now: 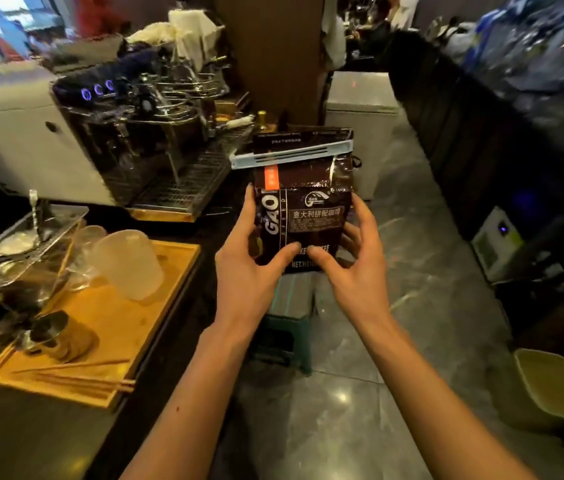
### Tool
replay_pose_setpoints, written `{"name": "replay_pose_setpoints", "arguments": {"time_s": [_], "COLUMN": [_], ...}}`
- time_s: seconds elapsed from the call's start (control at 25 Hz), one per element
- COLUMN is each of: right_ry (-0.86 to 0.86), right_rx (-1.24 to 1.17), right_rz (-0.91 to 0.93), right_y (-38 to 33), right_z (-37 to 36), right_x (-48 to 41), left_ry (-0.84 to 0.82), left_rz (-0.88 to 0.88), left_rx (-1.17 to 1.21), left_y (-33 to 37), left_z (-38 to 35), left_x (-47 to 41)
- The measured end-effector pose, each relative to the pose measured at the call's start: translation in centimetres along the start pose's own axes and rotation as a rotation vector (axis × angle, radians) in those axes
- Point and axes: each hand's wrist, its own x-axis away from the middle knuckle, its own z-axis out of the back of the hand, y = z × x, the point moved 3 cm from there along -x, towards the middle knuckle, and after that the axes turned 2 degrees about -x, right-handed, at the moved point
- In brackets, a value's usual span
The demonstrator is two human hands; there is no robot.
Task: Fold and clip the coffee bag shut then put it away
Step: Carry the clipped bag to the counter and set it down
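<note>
A dark brown coffee bag (311,209) with white lettering is held upright in the air above the floor, beside the counter's edge. A long pale blue clip (291,154) runs across its folded top, slightly tilted. My left hand (249,265) grips the bag's lower left side, thumb on the front. My right hand (353,268) holds the lower right side, thumb on the front near the bottom print.
An espresso machine (142,133) stands on the dark counter at left. A wooden tray (118,323) holds plastic cups, a metal cup and wooden sticks. A green stool (287,327) sits below the bag. A yellow bin (550,386) is at lower right, and a white chest (360,98) stands behind.
</note>
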Motion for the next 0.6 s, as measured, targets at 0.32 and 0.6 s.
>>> {"name": "replay_pose_setpoints", "arguments": {"time_s": [0.32, 0.6], "right_ry": [0.291, 0.436], "right_rx": [0.173, 0.303], "right_rz": [0.000, 0.033], "right_y": [1.5, 2.8], "right_z": [11.1, 10.3], "right_x": [-2.2, -8.1], "left_ry": [-0.283, -0.414], "left_rz": [-0.087, -0.164], "left_rx": [0.153, 0.263], "left_y": [2.9, 0.6], "left_z": [-12.3, -15.6], "left_x": [-3.7, -11.7]}}
